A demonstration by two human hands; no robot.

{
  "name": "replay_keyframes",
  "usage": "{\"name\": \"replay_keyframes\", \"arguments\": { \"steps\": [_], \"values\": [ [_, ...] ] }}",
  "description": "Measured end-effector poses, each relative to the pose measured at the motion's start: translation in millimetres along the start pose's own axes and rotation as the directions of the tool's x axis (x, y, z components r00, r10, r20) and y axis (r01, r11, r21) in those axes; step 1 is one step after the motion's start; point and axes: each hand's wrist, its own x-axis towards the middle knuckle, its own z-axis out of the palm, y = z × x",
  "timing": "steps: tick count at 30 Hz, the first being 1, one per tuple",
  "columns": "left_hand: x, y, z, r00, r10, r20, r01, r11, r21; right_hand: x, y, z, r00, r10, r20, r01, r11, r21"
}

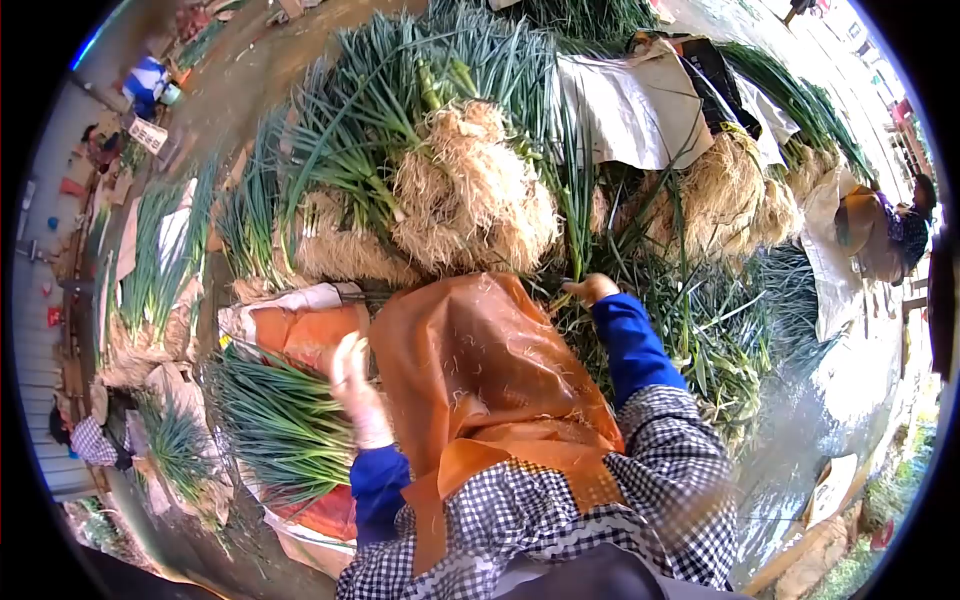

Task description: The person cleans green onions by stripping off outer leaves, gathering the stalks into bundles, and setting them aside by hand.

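An orange apron [480, 350] with bits of root on it covers my lap. My left hand [352, 375] is raised at its left side, fingers apart and empty, above the tops of a pile of green onions [275, 420]. At the apron's right edge, my right hand [592, 289] has its fingers closed near the base of an upright green stalk [577, 215]; whether it grips the stalk is unclear. A large heap of green onions with pale, shaggy roots [475, 190] stands just beyond the apron.
Loose green leaves [705, 330] lie at the right. White sheeting [635, 110] covers part of another root heap [715, 195]. More onion bundles [150, 270] stand at the left. One person [895, 230] is at the far right, another [95, 440] at the far left.
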Motion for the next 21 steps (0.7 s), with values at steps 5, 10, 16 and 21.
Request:
{"name": "replay_keyframes", "arguments": {
  "steps": [5,10,16,21],
  "values": [
    [-31.5,32.6,134.8,0.867,-0.008,0.498,0.054,0.995,-0.079,-8.2,-20.0,-0.8,0.953,-0.221,-0.208,0.302,0.761,0.574],
    [-88.6,-42.0,242.5,0.567,-0.232,0.790,-0.004,0.958,0.285,-123.0,-47.9,-105.6,0.921,-0.388,-0.026,0.302,0.670,0.679],
    [-132.6,-77.0,254.1,0.092,-0.585,0.806,0.756,0.567,0.326,-110.3,-9.0,-76.5,0.897,-0.265,-0.354,0.353,0.912,0.210],
    [-139.5,-87.7,254.7,0.254,-0.641,0.725,0.533,0.718,0.448,-95.5,1.1,-60.4,0.780,-0.424,-0.460,0.318,0.902,-0.292]
  ]
}}
